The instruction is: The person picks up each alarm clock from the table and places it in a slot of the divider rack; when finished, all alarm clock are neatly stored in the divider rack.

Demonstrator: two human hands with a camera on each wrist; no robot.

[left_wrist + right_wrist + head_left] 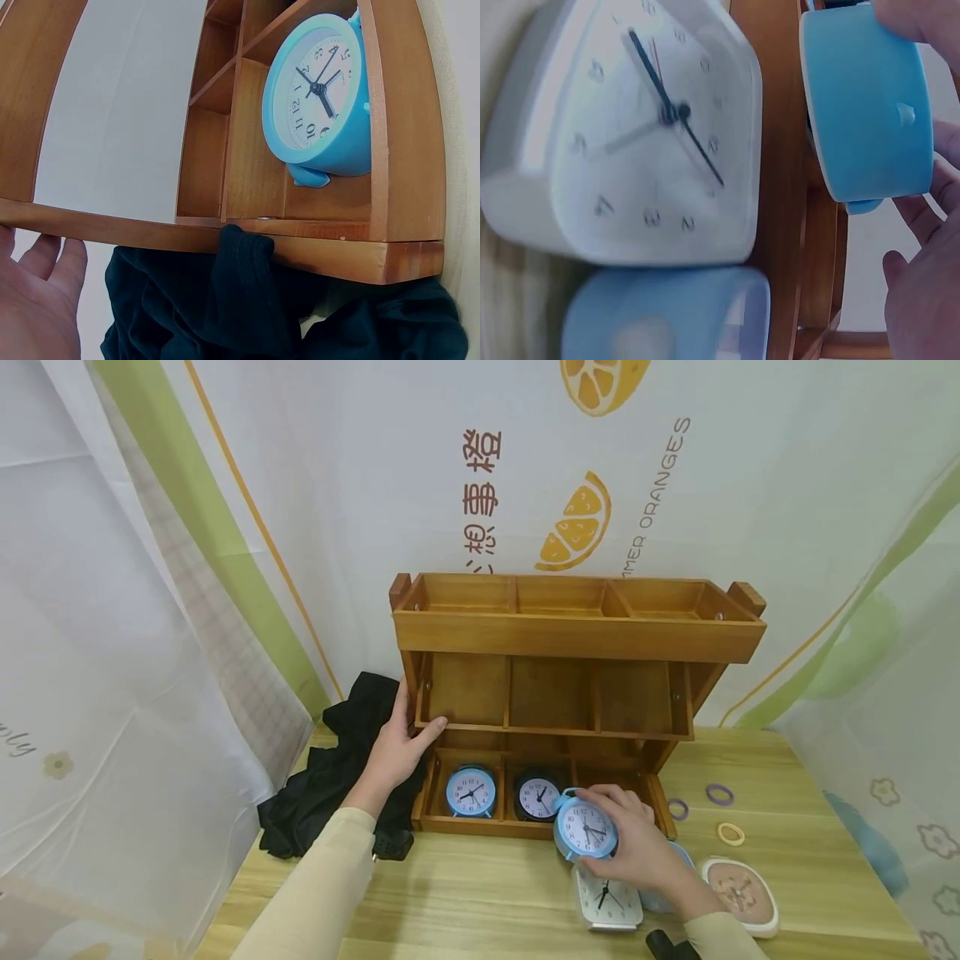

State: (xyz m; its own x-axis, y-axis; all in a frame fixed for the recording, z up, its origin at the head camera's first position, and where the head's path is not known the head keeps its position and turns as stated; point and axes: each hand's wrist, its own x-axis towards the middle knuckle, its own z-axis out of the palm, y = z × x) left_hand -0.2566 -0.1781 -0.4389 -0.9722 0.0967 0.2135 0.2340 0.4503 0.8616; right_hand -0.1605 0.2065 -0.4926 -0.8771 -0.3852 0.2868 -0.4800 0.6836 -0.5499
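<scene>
My left hand [393,752] grips the left end of the middle tier of a wooden three-tier storage box [577,637], thumb at the front edge and fingers along the side. In my right hand [633,843] is a light-blue alarm clock [581,828], held tilted by its sides over the front edge of the bottom tier. A second blue alarm clock [471,792] stands in the bottom tier's left compartment, also seen close in the left wrist view. A black alarm clock [536,797] occupies the middle compartment. Below the held clock, a white square alarm clock [611,903] rests on the table.
Black cloth [348,768] is bunched left of the box. Beside the white clock is a pale-blue object [667,315], partly hidden by my right arm. Purple rings [720,793], a yellow ring [731,834] and a white-rimmed clock [742,893] lie at the right. A curtain hangs behind.
</scene>
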